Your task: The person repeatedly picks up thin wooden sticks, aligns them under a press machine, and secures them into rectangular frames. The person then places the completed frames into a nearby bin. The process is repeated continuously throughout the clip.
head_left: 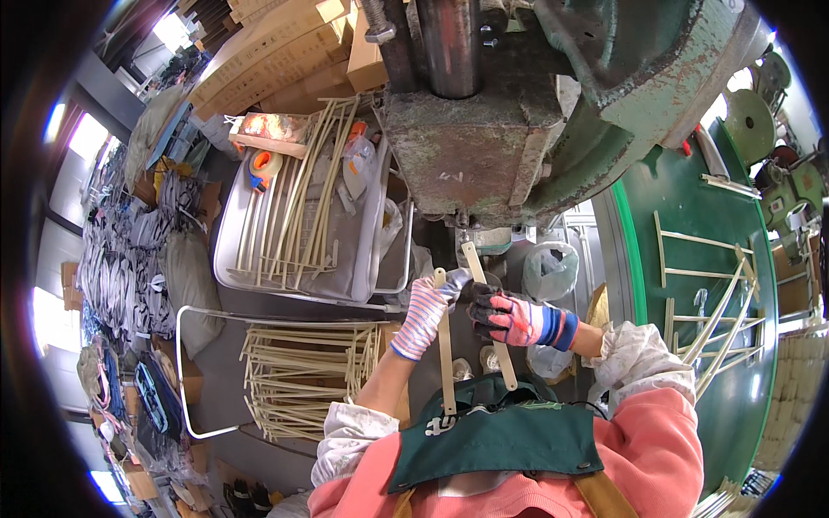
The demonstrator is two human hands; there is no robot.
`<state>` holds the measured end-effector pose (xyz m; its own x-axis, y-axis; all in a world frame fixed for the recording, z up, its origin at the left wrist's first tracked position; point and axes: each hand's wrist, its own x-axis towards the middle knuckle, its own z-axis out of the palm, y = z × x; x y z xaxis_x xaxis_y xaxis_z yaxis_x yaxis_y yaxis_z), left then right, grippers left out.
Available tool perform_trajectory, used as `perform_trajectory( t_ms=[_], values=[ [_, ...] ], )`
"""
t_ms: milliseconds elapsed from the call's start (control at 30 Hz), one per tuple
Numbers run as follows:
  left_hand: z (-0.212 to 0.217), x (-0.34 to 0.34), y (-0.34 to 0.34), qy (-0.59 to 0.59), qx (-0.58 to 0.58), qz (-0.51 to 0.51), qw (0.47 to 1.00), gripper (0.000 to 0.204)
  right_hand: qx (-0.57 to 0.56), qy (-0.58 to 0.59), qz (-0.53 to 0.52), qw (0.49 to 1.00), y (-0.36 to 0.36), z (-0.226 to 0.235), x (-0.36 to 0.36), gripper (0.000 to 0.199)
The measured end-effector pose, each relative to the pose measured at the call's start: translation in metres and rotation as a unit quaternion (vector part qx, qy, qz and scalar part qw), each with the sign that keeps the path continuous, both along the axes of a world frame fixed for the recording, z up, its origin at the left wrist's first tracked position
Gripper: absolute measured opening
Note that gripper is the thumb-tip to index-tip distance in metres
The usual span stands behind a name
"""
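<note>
My left hand (423, 318), in a striped pale glove, is closed around a flat cream-coloured strip (446, 367) with small holes at its ends. The strip stands nearly lengthwise in front of my body. Close on the right, my right hand (522, 321), in a red, blue and black glove, is closed on a second flat strip (504, 364), also with end holes. Its far end slants up and left towards the underside of the green press (471, 160). The fingertips of both hands come close together between the strips; their exact grip is partly hidden.
On the left, a white tray (226, 269) holds long strips, an orange tape roll (264, 164) and a box. Below it lies a stack of strips (302, 371). A green table (721, 207) with strip frames stands right. A bag-lined bin (550, 269) is beyond my right hand.
</note>
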<state>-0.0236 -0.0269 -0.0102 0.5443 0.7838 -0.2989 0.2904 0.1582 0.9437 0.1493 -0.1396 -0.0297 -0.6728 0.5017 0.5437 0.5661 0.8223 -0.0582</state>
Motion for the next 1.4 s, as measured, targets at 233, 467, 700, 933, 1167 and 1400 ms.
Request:
perform_trajectory(
  t_ms=[233, 467, 700, 933, 1167, 1400],
  values=[
    [0.008, 0.001, -0.011, -0.116, -0.157, -0.003, 0.981, 0.018, 0.003, 0.024, -0.045, 0.999, -0.005, 0.003, -0.017, 0.035],
    [0.002, 0.014, -0.016, -0.176, -0.208, -0.052, 0.961, 0.030, -0.044, -0.044, -0.082, 0.995, -0.015, 0.012, -0.025, 0.037],
    [0.030, 0.017, -0.022, -0.139, -0.348, -0.219, 0.901, 0.082, 0.077, -0.077, -0.078, 0.991, -0.014, 0.022, -0.053, 0.042],
    [0.061, 0.005, 0.002, -0.142, -0.107, -0.313, 0.933, 0.066, 0.056, -0.098, -0.099, 0.989, -0.006, 0.026, -0.071, 0.034],
    [0.054, -0.102, 0.018, -0.100, 0.382, 0.155, 0.906, 0.052, -0.421, 0.061, -0.335, 0.841, -0.017, 0.013, -0.073, 0.036],
    [-0.047, -0.055, -0.088, -0.202, -0.146, 0.149, 0.957, 0.041, -0.517, 0.190, -0.362, 0.752, -0.010, -0.006, -0.069, 0.038]
  ],
)
